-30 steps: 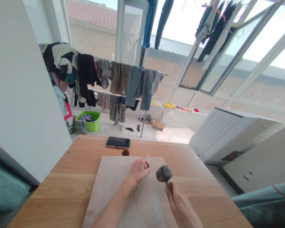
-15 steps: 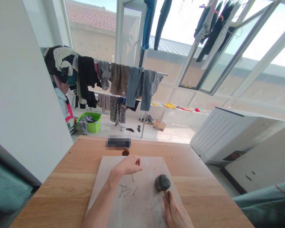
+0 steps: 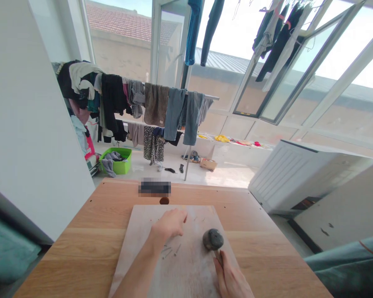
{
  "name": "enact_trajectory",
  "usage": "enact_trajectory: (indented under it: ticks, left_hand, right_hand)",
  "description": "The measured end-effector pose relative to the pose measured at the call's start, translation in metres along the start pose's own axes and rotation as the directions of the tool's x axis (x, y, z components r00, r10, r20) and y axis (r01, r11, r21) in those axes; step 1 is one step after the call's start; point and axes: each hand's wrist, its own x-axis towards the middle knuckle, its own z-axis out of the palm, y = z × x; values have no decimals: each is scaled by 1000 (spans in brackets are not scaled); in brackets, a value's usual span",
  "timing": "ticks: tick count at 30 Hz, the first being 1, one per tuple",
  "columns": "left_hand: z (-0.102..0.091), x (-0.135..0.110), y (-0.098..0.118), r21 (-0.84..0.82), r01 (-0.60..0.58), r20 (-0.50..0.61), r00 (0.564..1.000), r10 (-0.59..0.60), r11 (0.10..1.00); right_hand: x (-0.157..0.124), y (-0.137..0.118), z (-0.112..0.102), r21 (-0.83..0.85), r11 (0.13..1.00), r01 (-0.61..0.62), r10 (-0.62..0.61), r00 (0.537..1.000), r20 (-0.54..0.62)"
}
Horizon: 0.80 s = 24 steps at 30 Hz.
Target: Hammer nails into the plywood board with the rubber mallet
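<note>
My right hand (image 3: 231, 276) grips the short handle of a mallet (image 3: 213, 239), whose dark, rounded head rests on or just above the right side of a pale, worn board (image 3: 192, 275). Over the board's upper middle is my left hand (image 3: 171, 222), its fingers curled together and pointing right. Whatever lies between those fingertips is hidden. Just below that hand, several loose nails (image 3: 167, 253) lie on the board, some partly covered by the hand and forearm. Small thin marks or nails, too small to tell, show near the board's upper right.
The board lies on a wooden table (image 3: 83, 240). Behind it are a round brown piece (image 3: 164, 200) and a blurred dark object (image 3: 154, 187). Beyond the table stand a clothes-laden drying rack (image 3: 186, 111), a green basket (image 3: 124, 165) and a white ribbed unit (image 3: 286, 178).
My left hand has moved down and turned, covering the nail that showed beneath it and part of the loose nails. My right hand and the mallet have hardly moved.
</note>
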Motion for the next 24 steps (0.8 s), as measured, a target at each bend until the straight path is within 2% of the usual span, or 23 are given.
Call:
enact_trajectory:
  ticks: [7, 14, 19, 24]
  left_hand:
    - [-4, -2, -7, 62, 73, 47, 996, -76, 995]
    - [-5, 4, -8, 13, -1, -122, 993, 3, 1000]
    - [-7, 9, -8, -56, -55, -145, 988, 47, 997]
    - [0, 12, -9, -77, -99, -136, 987, 88, 992]
  right_hand:
    - [-1, 0, 6, -19, 998, -54, 54, 999, -1]
    - [1, 16, 25, -45, 998, -36, 36, 999, 5]
    - [5, 26, 39, -135, 989, -58, 68, 996, 65]
    - [4, 20, 36, -108, 992, -69, 77, 994, 71]
